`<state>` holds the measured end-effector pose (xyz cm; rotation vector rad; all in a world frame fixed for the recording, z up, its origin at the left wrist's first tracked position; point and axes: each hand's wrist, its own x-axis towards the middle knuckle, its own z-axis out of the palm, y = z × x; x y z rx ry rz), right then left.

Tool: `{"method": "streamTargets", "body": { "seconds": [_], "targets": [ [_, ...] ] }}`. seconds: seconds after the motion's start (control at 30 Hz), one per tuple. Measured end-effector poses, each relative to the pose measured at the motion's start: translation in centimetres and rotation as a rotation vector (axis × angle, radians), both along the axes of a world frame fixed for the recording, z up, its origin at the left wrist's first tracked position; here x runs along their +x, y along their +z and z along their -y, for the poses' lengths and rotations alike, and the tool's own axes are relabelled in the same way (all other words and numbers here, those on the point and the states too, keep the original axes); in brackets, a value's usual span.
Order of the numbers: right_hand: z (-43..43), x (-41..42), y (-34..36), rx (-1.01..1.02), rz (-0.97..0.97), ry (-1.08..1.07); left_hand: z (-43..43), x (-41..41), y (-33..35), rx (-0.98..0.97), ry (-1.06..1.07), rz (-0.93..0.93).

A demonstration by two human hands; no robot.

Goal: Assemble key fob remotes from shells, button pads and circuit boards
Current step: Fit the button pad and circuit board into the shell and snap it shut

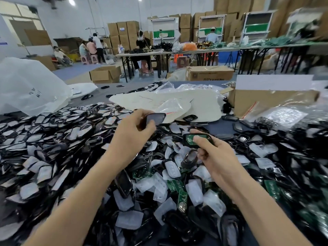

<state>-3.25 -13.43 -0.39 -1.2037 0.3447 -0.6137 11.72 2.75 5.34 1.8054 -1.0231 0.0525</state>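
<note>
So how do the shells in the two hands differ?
The left shell, pinched by the left hand, shows a plain dark face; the right shell, in the right hand, carries a green circuit board. The left shell is held farther forward than the right shell. Both have black rims.

Left shell (155,118): black rim, grey face. Right shell (209,137): black, holding a green board (190,139). Pads (195,191): milky white. Loose boards (182,195): green. Desk (229,128): blue-grey. Box (269,102) at its far right edge: brown. Bag (26,86), far left: white.
</note>
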Motion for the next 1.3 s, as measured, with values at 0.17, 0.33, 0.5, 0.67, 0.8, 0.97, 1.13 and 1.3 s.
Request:
{"method": "streamTargets", "body": {
  "seconds": [0.17, 0.33, 0.5, 0.67, 0.8, 0.97, 1.13, 1.3],
  "targets": [
    [1.2, -6.3, -0.8, -0.225, -0.123, -0.088, 3.1, -8.5, -3.6, -0.007, -0.215, -0.109],
    [1.6, -10.5, -1.8, -0.406, -0.211, -0.081, 6.8, -12.1, -5.7, 0.012, -0.246, -0.148],
    [1.9, -11.4, -2.3, -0.064, -0.121, -0.021, 8.2, -13.3, -7.4, -0.014, -0.187, -0.061],
    [3.0, -11.1, -3.8, -0.035, -0.079, -0.031, 8.3, -12.5, -8.7, -0.013, -0.138, -0.093],
    [3.5, -11.0, -4.9, -0.141, -0.158, -0.014, 7.8, -12.6, -9.3, 0.048, -0.142, 0.028],
    [3.3, -11.1, -5.0, -0.388, -0.340, -0.023, 7.5, -12.9, -8.9, 0.163, -0.150, 0.136],
    [3.1, -11.3, -4.5, -0.481, -0.339, -0.023, 7.1, -12.9, -8.4, 0.243, -0.162, 0.170],
    [3.3, -11.4, -4.8, -0.489, -0.351, -0.026, 7.1, -13.0, -8.2, 0.229, -0.175, 0.229]
  ]
}}
